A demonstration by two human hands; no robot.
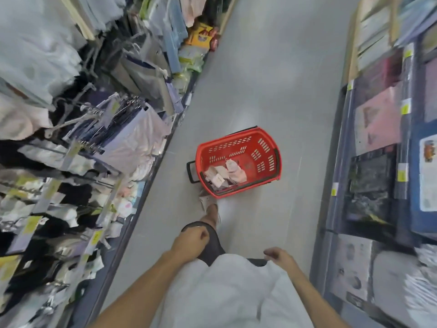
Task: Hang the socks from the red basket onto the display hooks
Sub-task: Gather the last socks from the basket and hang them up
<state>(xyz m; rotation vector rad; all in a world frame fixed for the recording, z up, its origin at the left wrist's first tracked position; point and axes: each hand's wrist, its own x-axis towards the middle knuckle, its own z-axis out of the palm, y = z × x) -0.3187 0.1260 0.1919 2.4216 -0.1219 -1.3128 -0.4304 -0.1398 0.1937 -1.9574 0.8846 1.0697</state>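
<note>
Head view, looking down a shop aisle. The red basket stands on the grey floor in mid-aisle, just ahead of the person's white shoe. It holds a loose pile of pale, carded socks, gathered in the near left corner of its bottom; the rest of the bottom is bare red plastic. A black handle projects from the basket's left side.

Along the left runs a rack of display hooks, crowded with packaged socks in white, black and pastel, with yellow price tags among them. On the right stand shelves of flat packaged goods.

The left hand is curled into a loose fist over the dark shorts and grips nothing. The right hand is half curled at the hem of the white shirt, fingers bent, also carrying nothing. Both hands are well apart from the basket.
</note>
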